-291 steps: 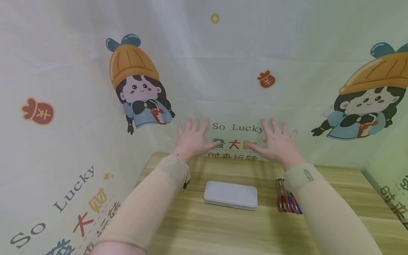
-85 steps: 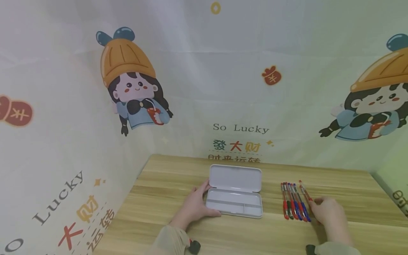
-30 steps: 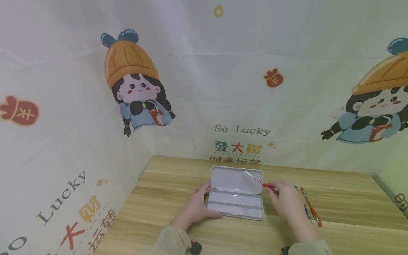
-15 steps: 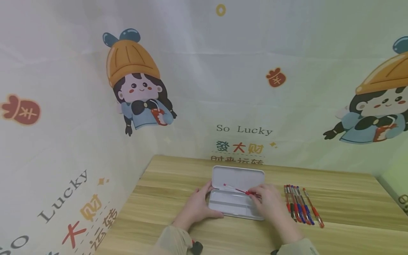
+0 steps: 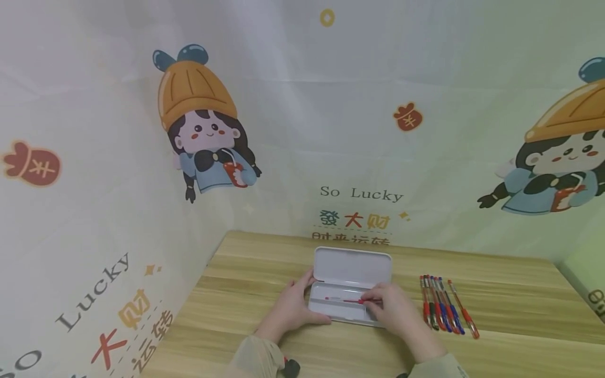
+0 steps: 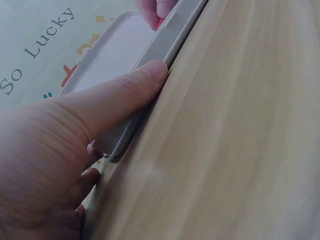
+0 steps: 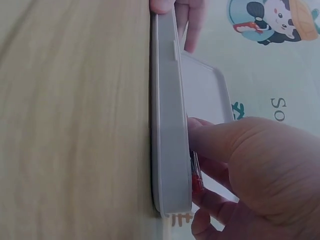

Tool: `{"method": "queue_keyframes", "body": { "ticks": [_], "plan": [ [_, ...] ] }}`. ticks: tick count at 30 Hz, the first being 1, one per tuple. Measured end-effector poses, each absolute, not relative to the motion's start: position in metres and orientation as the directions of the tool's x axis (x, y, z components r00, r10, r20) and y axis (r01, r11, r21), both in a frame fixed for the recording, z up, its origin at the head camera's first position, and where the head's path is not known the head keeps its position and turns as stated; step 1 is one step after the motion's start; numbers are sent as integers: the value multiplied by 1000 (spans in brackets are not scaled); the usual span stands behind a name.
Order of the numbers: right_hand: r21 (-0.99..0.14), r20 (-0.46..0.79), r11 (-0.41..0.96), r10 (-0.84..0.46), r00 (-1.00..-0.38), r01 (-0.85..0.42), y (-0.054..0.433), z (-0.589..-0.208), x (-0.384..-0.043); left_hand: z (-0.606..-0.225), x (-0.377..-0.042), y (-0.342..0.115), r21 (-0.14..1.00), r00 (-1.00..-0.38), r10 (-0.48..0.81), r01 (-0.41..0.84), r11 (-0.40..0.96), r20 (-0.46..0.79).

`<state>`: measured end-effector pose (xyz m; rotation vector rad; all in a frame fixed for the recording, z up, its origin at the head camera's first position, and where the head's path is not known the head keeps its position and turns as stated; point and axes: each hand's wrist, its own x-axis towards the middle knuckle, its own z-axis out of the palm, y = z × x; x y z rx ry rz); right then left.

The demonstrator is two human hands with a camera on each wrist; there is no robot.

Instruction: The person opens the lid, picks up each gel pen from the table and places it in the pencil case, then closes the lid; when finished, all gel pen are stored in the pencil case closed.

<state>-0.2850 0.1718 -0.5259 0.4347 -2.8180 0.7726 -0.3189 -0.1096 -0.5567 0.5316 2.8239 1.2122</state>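
A pale grey pencil case (image 5: 352,265) lies on the table with its lid raised; its tray has a long divider and a small compartment. My left hand (image 5: 290,304) grips the case's left end, thumb on the front wall (image 6: 167,47) and fingers toward the hinge side. Between thumb and fingers, my right hand (image 5: 394,310) pinches a red gel pen (image 5: 342,300) over the tray, its tip end pointing left. In the right wrist view the pen's red end (image 7: 197,181) shows beside the case wall (image 7: 172,115). My right hand hides the tray's right part.
Right of the case several pens (image 5: 440,304) with red, black and blue grips lie side by side. One red pen (image 5: 464,310) lies slightly apart, slanted. Behind the wooden table (image 5: 264,252) hangs a printed cloth (image 5: 283,131).
The case, closed at first, is open. My right hand has carried the red pen from beside the row leftward and down over the tray. The left hand keeps holding the case.
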Motion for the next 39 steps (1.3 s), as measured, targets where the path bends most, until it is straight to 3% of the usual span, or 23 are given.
{"method": "queue_keyframes", "body": {
  "ticks": [17,23,31,39],
  "plan": [
    [-516,210,799,-230,-950,-308,174,-528,-282,-556,-317,-110,697,-939,322,313,645,124],
    [-596,141,780,-129,-982,-188,191,-518,-280,-556,-318,-109,698,-936,328,321,640,130],
    [-560,196,818,-18,-980,-127,237,-508,-279,-559,-320,-109,699,-935,328,322,638,131],
    [-593,161,804,69,-985,-40,275,-502,-276,-560,-321,-110,703,-936,327,320,635,130]
  ]
}}
